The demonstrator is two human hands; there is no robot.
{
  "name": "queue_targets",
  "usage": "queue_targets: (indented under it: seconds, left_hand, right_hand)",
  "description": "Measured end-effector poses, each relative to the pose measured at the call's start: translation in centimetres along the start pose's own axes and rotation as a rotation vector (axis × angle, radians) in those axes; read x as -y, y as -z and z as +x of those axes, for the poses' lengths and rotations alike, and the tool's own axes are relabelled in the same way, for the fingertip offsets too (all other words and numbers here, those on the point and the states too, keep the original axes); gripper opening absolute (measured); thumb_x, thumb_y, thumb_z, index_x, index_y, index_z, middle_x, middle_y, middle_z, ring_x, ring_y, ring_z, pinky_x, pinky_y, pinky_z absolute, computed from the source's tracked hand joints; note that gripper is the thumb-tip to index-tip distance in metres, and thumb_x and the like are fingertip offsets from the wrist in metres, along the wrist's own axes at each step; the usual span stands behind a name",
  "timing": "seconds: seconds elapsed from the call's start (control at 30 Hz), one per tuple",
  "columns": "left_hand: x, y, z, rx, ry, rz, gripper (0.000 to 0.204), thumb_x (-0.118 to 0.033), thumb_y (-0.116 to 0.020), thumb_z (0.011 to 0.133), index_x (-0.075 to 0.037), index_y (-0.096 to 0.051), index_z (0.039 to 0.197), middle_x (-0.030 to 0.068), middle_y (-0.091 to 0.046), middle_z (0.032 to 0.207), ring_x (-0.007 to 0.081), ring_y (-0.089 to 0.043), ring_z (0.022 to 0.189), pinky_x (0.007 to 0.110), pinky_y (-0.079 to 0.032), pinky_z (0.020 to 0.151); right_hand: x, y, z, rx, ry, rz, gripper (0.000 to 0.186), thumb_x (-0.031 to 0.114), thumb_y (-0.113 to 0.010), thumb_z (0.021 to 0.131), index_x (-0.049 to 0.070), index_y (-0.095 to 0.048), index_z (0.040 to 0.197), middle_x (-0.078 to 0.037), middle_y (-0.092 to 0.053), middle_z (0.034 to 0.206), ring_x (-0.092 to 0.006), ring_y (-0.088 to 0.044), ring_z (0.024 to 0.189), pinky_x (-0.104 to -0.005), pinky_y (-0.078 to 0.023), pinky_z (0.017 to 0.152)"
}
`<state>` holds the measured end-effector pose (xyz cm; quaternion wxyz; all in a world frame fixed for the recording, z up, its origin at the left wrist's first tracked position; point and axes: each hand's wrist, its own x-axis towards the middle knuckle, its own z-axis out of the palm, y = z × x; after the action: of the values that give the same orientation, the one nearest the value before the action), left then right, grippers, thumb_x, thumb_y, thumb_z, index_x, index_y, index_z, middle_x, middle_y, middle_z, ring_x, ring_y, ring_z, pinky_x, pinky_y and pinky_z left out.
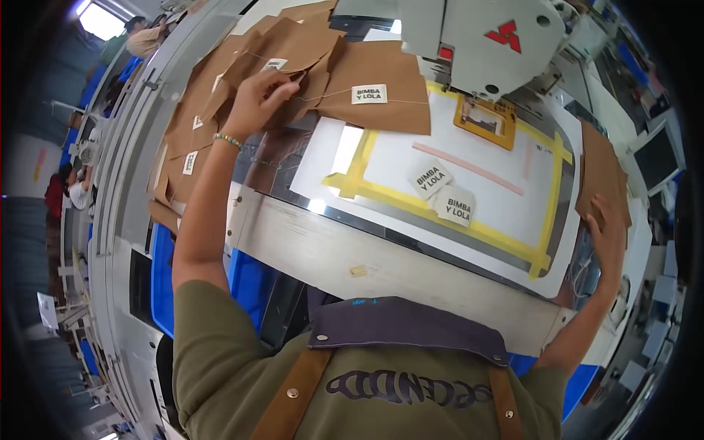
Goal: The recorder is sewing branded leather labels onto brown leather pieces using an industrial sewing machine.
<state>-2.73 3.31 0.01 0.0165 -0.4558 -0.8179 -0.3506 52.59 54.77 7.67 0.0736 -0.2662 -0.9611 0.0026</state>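
Observation:
My left hand (264, 97) is closed at the edge of a brown fabric panel (312, 55), its thumb and fingers pinched together. A white thread runs from there to another brown panel (389, 114) with a white label (369, 94) on it, lying partly over the template. Under and left of my left hand are several more overlapping labelled brown panels (176, 139). At the far right, my right hand (607, 238) rests with fingers apart on the near end of a stack of brown panels (603, 172). Two loose white labels (430, 178) overlap on the white template sheet (411, 147).
A sewing machine head (484, 44) hangs over the template, with a yellow-orange clamp frame (484, 121) under it. Yellow tape (455, 235) borders the sheet. Blue bins (249, 282) stand below the table's front edge (330, 257). A monitor (658, 159) is at right; people (144, 38) work far left.

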Motion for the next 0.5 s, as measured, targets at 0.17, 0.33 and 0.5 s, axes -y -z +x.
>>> queue_targets:
  seconds: [0.17, 0.33, 0.5]
  left_hand:
    - [9.4, 8.2, 0.4, -0.263, 0.158, 0.289, 0.037, -0.038, -0.068, 0.108, -0.009, -0.077, 0.129, 0.019, -0.075, 0.132, 0.0363, -0.072, 0.117, 0.048, -0.056, 0.097]
    - [12.6, 7.4, -3.7, -0.048, 0.406, 0.801, 0.056, -0.051, -0.056, 0.112, -0.01, -0.071, 0.146, 0.0161, -0.063, 0.154, 0.0392, -0.061, 0.139, 0.049, -0.048, 0.117]
    - [8.6, 9.5, -7.5, 0.063, 0.55, 0.914, 0.068, -0.062, -0.051, 0.11, -0.002, -0.078, 0.125, 0.0219, -0.075, 0.131, 0.041, -0.075, 0.111, 0.052, -0.057, 0.1]
  right_hand:
    - [3.6, -2.4, 0.9, -0.032, -0.031, 0.045, 0.038, 0.013, -0.073, 0.103, 0.008, -0.071, 0.141, -0.01, -0.069, 0.15, -0.034, -0.061, 0.142, -0.0438, -0.048, 0.119]
    - [3.6, -3.2, 0.7, -0.013, -0.042, 0.073, 0.039, 0.014, -0.072, 0.104, 0.008, -0.07, 0.143, -0.011, -0.068, 0.153, -0.0347, -0.061, 0.144, -0.045, -0.047, 0.12]
    - [4.1, -3.4, 0.6, -0.009, -0.06, 0.104, 0.041, 0.014, -0.071, 0.105, 0.01, -0.068, 0.146, -0.009, -0.066, 0.155, -0.0337, -0.06, 0.144, -0.0455, -0.048, 0.119]
